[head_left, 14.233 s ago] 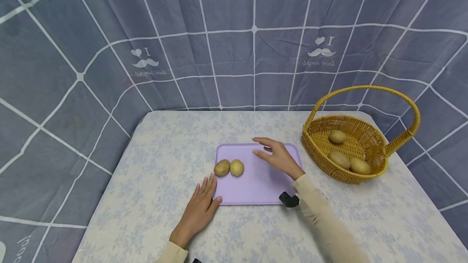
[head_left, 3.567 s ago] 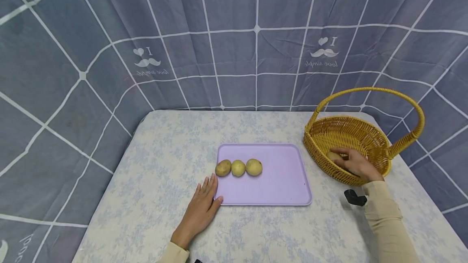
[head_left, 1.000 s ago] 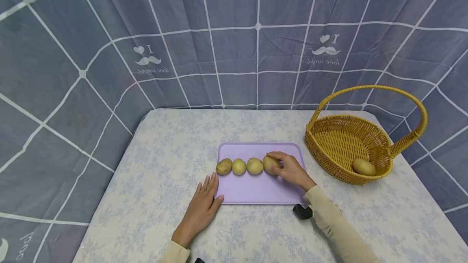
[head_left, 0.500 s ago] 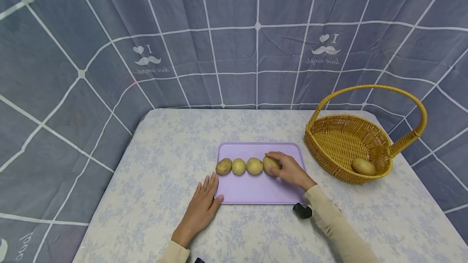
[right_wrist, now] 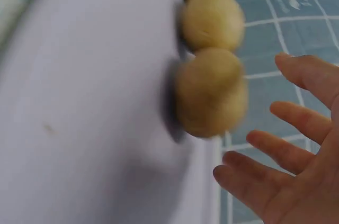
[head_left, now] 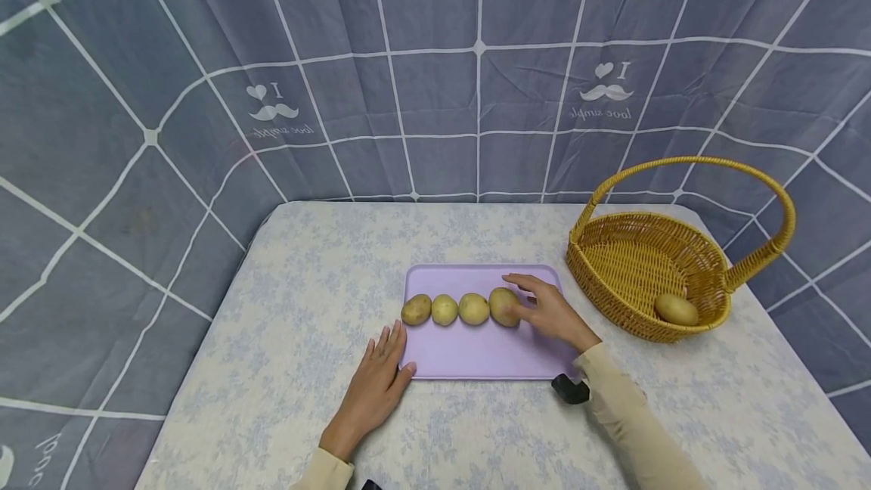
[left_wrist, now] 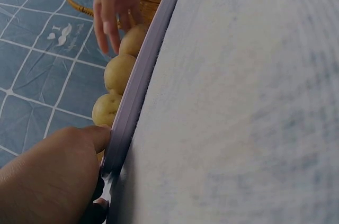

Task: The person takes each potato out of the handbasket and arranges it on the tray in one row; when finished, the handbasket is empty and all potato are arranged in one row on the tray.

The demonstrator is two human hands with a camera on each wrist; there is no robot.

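A lilac tray (head_left: 476, 358) lies on the table with several potatoes in a row across it. At the row's right end sits the rightmost potato (head_left: 502, 307); its neighbour (head_left: 474, 309) stands close on its left. My right hand (head_left: 550, 314) is just right of the rightmost potato, and the right wrist view shows its fingers spread and apart from that potato (right_wrist: 211, 94). Fingers extended, my left hand (head_left: 373, 386) rests against the tray's left edge. Its thumb touches the tray rim (left_wrist: 130, 102) in the left wrist view.
A wicker basket (head_left: 626, 267) with a tall arched handle stands right of the tray. One potato (head_left: 677, 310) lies inside it. A patterned cloth (head_left: 306, 271) covers the table, and a blue-grey curtain (head_left: 435, 97) hangs behind.
Earlier, potatoes came from basket to tray one by one. Half a second ago my right hand held the rightmost potato; it has let go and drawn back right. My left hand has stayed put.
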